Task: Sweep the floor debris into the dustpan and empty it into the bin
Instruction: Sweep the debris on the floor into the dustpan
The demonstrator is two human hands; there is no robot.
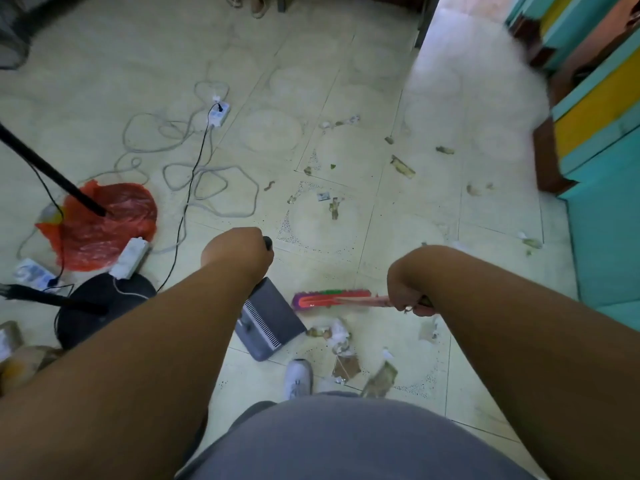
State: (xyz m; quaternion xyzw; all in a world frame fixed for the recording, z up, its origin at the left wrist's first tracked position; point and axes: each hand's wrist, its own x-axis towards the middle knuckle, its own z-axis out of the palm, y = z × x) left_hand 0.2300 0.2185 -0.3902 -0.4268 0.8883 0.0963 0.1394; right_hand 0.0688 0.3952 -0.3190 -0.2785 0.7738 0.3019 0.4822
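While hands grip handles, broom (331, 298) head lies left-right, beside dustpan (268, 318).

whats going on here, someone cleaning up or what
A person is sweeping a tiled floor. Their left hand grips the black handle of a grey plastic dustpan standing on the floor, while the right hand grips a broom with a pink and green head just beyond the pan's mouth. A small pile of paper scraps lies beside the dustpan, not yet in it. More bits of debris are scattered over the tiles farther out.
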